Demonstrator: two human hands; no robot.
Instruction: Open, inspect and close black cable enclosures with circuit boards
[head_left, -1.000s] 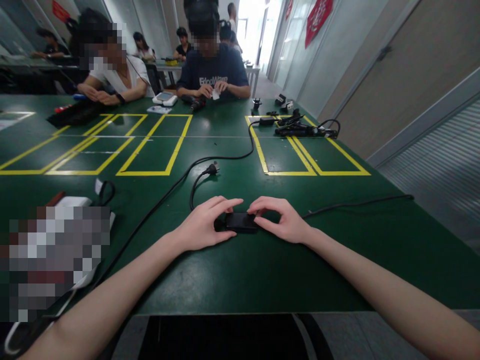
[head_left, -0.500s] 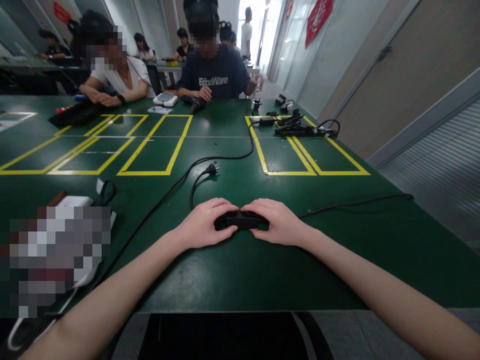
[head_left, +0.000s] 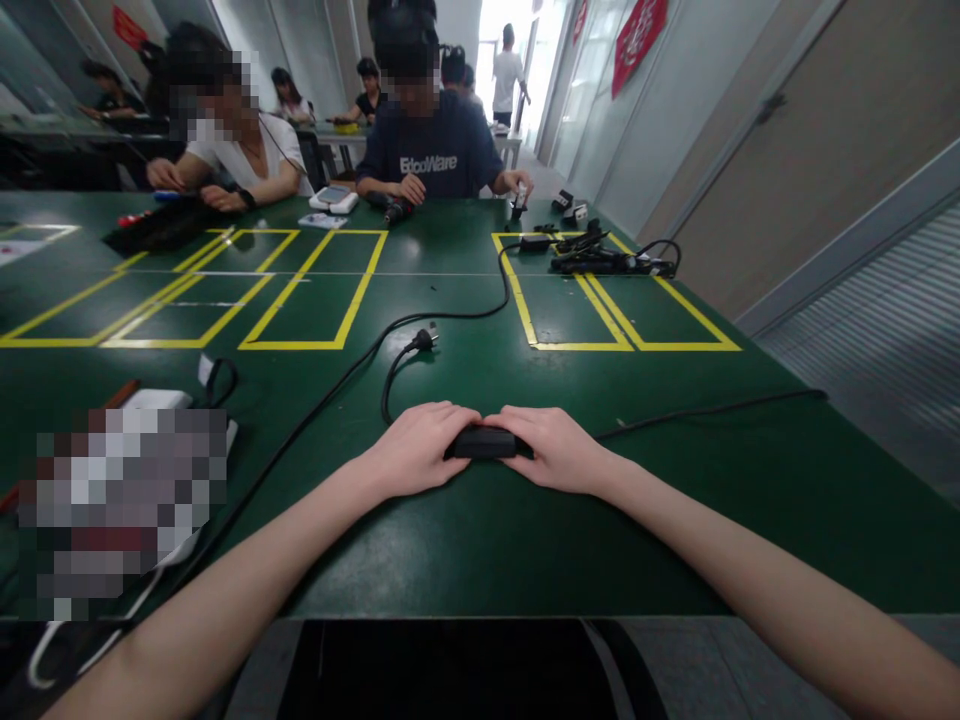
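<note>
A black power adapter (head_left: pixel 486 443) lies on the green table, held from both ends. My left hand (head_left: pixel 420 447) has its fingers and thumb closed round the left end. On the other end, my right hand (head_left: pixel 556 447) grips in the same way, its fingertips close to the left ones. From beneath my left hand a short black cord curves up to a mains plug (head_left: pixel 424 339). A thin black cable (head_left: pixel 705 407) runs from beside my right hand toward the right table edge. My fingers hide both ends of the adapter.
Another black cord (head_left: pixel 352 368) crosses the table at left toward a bundle of black adapters (head_left: pixel 600 258). Yellow tape rectangles (head_left: pixel 313 290) mark the far half. A partly blurred white item (head_left: pixel 157 400) lies at left. Two people sit opposite, near a drill (head_left: pixel 397 208).
My left hand has lowered slightly and its thumb has slid toward the adapter's underside. My right hand has hardly moved. Opposite, a person's hand has moved onto a small plug.
</note>
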